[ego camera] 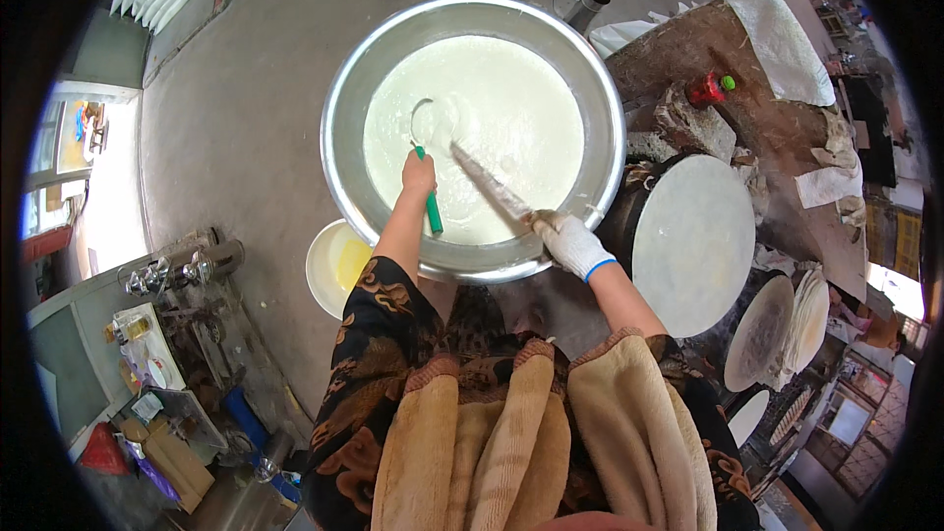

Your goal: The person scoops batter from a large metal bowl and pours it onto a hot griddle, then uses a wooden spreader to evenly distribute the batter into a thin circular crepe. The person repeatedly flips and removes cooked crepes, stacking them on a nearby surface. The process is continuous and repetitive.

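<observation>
A large round metal basin [346,162] stands before me, holding pale, creamy batter [516,110]. My bare left hand [419,173] grips the green handle of a ladle [432,214]; its round bowl lies in the batter, with part of the rim showing. In a white knit glove with a blue cuff, my right hand [571,240] holds a long, flat scraper or spatula [490,181] coated with batter. The tool slants over the basin, its tip close to the ladle's bowl. Batter hides whatever is below the surface.
A round griddle [693,247] covered by a pale sheet is right of the basin. Beyond it are a stack of thin flatbreads [805,321] and a red bottle with a green cap [708,90]. A white bowl [322,265] with yellow contents sits at the basin's lower left.
</observation>
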The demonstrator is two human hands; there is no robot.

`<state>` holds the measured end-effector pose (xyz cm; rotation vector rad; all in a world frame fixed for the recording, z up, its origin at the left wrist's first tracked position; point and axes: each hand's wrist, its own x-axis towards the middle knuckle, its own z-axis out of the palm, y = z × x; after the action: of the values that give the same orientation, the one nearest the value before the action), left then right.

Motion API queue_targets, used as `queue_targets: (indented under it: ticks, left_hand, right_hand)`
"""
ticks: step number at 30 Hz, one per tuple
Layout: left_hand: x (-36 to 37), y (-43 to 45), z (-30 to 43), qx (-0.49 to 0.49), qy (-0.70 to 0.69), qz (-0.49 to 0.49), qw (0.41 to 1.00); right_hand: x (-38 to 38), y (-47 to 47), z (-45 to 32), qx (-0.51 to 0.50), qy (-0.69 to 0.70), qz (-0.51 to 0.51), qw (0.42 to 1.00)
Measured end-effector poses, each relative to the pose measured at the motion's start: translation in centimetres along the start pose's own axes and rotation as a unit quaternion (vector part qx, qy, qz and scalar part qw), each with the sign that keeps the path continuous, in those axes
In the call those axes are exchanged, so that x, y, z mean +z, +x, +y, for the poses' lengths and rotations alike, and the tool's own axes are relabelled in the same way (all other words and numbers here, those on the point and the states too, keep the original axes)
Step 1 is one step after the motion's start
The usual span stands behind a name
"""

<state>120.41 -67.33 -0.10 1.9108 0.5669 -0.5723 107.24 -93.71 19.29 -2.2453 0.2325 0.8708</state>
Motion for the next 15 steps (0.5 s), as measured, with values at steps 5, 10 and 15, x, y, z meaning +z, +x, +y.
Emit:
queue_targets:
  ticks: [5, 10, 15]
  left_hand:
    - [1.1, -1.4, 0.8, -0.089, -0.162, -0.097, 0.978]
    - [1.9, -4.3, 1.7, -0.135, -0.318, -0.178, 0.921]
    - [-0.1, -12.4, 10.8, -0.015, -0.398, -0.192, 0.897]
  right_hand:
    - [0.2, 1.1, 3.2, 0.097, 0.076, -0.025, 0.992]
    - [5.2, -2.8, 3.8, 0.016, 0.173, 0.021, 0.985]
    - [4.6, -8.3, 1.2, -0.015, 0.284, 0.045, 0.958]
